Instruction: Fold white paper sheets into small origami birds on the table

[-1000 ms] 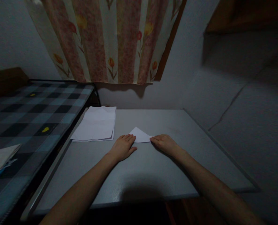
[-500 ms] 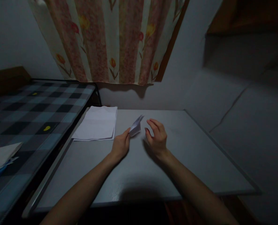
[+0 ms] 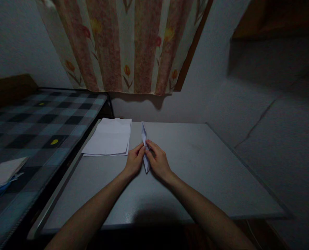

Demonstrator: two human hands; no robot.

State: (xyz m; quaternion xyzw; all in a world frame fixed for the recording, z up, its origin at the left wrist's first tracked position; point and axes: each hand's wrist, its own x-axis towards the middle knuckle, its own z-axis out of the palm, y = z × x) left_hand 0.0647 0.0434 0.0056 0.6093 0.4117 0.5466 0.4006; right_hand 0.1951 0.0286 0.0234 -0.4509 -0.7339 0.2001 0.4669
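Note:
A folded white sheet of paper [image 3: 144, 132] stands narrow and nearly edge-on above the middle of the table, one pointed end away from me and the other toward me. My left hand [image 3: 135, 159] pinches it from the left side, near its middle. From the right, my right hand [image 3: 158, 160] grips the same stretch, thumb and fingers closed on it. Both sets of fingertips almost meet and cover the paper's centre. Its exact folded shape cannot be made out.
A stack of white paper sheets [image 3: 109, 137] lies at the table's back left. The grey table [image 3: 208, 180] meets the wall on the right. To the left is a bed with a checked cover [image 3: 73, 114], holding a pale folded item [image 3: 7, 172]. A curtain [image 3: 128, 45] hangs behind.
My right hand has come left from beside the paper and closed on it. The paper has turned from slanting to the right to pointing straight away from me.

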